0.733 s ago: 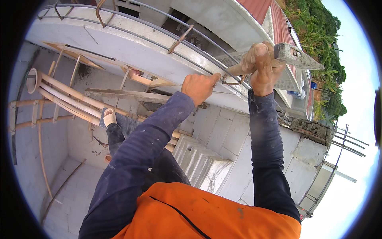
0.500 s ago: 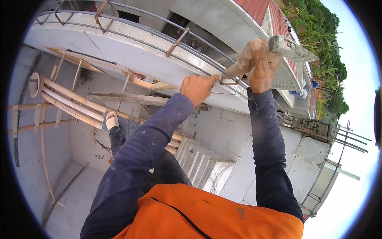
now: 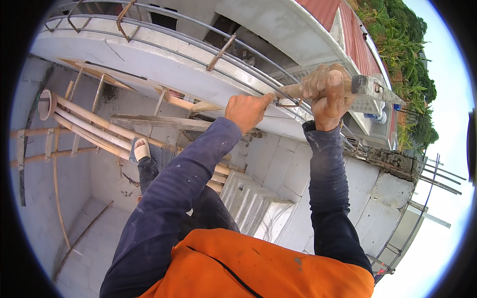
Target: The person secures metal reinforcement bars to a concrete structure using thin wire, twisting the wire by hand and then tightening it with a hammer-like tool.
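My right hand [image 3: 329, 94] is wrapped round the wooden handle [image 3: 293, 91] of a hammer, close below its head. The grey, mortar-crusted hammer head [image 3: 370, 88] points right, tapering to a tip. The handle's butt reaches toward my left hand [image 3: 247, 111], which is closed, with thumb and forefinger at the corner of a rusty bent steel stirrup [image 3: 289, 104]. Its other fingers curl under, and their tips are hidden. That stirrup sits on long steel bars [image 3: 189, 58] running along the top of a pale wall [image 3: 164, 67].
Below left, my foot [image 3: 141, 149] stands on scaffolding of round poles [image 3: 94, 130]. A rough plank [image 3: 159, 121] crosses there. Stacked pale slabs [image 3: 253, 198] lie beside my leg. Bare rebar ends [image 3: 442, 179] jut out at right. Beyond the wall are red roofing [image 3: 343, 30] and trees [image 3: 397, 39].
My right hand has come down slightly and to the right with the hammer, whose head is now lower and level with the handle. My left hand stays at the stirrup.
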